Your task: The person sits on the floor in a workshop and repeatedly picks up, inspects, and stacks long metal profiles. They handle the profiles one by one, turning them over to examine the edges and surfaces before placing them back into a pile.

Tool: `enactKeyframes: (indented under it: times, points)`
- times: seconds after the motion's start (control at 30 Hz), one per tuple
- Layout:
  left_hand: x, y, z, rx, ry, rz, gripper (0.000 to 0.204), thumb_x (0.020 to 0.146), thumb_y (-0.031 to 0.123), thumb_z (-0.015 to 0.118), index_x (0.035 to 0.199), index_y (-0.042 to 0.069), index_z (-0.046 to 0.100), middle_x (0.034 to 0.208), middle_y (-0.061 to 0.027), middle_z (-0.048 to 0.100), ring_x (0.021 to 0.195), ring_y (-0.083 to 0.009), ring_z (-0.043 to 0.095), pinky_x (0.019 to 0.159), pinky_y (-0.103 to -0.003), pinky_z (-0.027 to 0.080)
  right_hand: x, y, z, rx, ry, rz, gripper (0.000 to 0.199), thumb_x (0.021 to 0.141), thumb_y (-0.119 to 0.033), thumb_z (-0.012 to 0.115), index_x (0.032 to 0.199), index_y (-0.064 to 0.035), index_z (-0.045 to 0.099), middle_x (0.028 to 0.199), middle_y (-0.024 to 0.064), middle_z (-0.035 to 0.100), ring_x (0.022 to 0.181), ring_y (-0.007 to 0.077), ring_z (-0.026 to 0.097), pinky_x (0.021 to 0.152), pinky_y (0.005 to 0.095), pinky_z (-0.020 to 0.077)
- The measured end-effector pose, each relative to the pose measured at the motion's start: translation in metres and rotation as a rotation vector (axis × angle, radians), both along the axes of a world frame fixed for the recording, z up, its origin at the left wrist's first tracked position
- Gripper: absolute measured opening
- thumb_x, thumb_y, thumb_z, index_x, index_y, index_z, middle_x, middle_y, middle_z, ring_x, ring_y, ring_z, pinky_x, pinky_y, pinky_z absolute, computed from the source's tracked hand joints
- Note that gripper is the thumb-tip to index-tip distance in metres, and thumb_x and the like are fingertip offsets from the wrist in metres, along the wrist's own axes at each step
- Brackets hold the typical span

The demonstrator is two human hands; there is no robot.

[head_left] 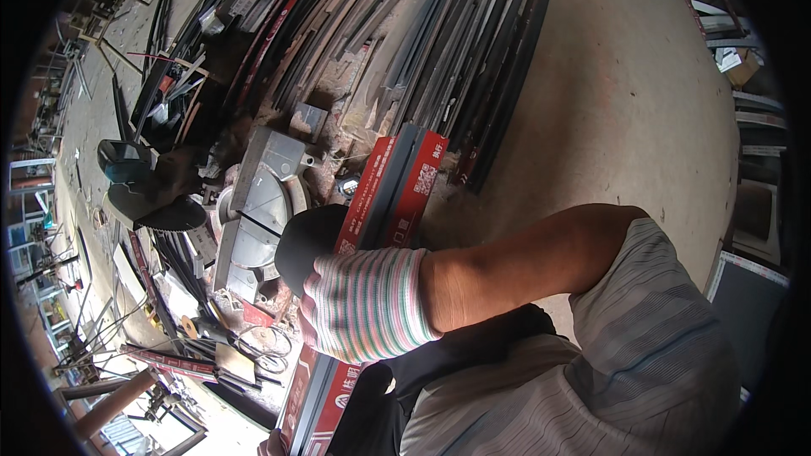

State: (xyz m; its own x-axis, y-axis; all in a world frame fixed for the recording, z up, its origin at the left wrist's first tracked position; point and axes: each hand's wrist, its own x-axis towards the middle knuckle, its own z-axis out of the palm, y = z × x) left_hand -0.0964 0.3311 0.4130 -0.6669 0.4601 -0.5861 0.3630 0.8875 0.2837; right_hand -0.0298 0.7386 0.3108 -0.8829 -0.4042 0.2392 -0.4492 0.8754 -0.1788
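Observation:
A long dark metal profile with red printed protective film (420,171) lies slantwise across my front, from the upper middle down to the lower edge. My right hand (363,304), in a striped knit glove, is closed round its middle, the arm reaching in from the right. At the lower edge only the fingertips of my left hand (272,443) show, pressed against the profile's near end. A dark rounded shape (308,245), possibly my knee, sits behind the profile. Left of it stands a mitre saw (274,169) with a round metal table and a dark toothed blade (173,215).
Many long metal profiles (456,42) lie stacked on the floor beyond the saw. Offcuts and a coil of cable (269,346) clutter the floor at left. Bare concrete floor (608,93) stretches to the right, with frames and a dark panel (748,304) along the far right edge.

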Motion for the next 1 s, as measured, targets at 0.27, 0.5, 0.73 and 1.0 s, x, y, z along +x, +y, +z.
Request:
enactKeyframes:
  times: [0.27,0.5,0.73,1.0]
  points:
    - [0.000,0.016,0.004,0.038,0.126,-0.179,0.079,0.083,0.010,0.081,0.148,-0.004,0.039,0.126,-0.0204,0.049,0.106,-0.0327,0.060,0.085,-0.043,0.057,0.001,0.010,0.005,-0.039,0.012,0.036,0.025,0.093,-0.019,0.064,0.101,0.0038,0.071,0.088,0.0101,0.072,0.077,0.0226,0.070,0.068,0.0378,0.0536]
    - [0.002,0.026,0.007,0.020,0.216,-0.270,0.076,0.082,0.009,0.077,0.148,-0.003,0.042,0.124,-0.0245,0.050,0.105,-0.0403,0.058,0.087,-0.049,0.053,0.003,0.007,-0.003,0.018,0.158,-0.016,0.021,0.093,-0.027,0.068,0.085,-0.0084,0.075,0.076,0.0039,0.073,0.073,0.0232,0.072,0.063,0.0380,0.0546]
    - [0.006,0.020,0.007,0.019,0.251,-0.314,0.080,0.081,0.008,0.077,0.151,-0.003,0.040,0.126,-0.0240,0.049,0.108,-0.0397,0.058,0.086,-0.047,0.054,0.006,0.014,0.006,-0.044,0.107,0.006,0.025,0.093,-0.022,0.065,0.098,0.0016,0.072,0.086,0.0089,0.073,0.078,0.0226,0.070,0.067,0.0379,0.0539]
    - [0.012,0.034,0.016,-0.140,0.361,-0.353,0.086,0.072,0.020,0.087,0.142,-0.004,0.044,0.115,-0.0222,0.058,0.104,-0.0407,0.057,0.092,-0.052,0.049,0.002,0.013,0.005,-0.002,0.239,0.007,0.028,0.093,-0.026,0.062,0.093,-0.0008,0.072,0.076,0.0050,0.069,0.073,0.0207,0.068,0.069,0.0358,0.0546]
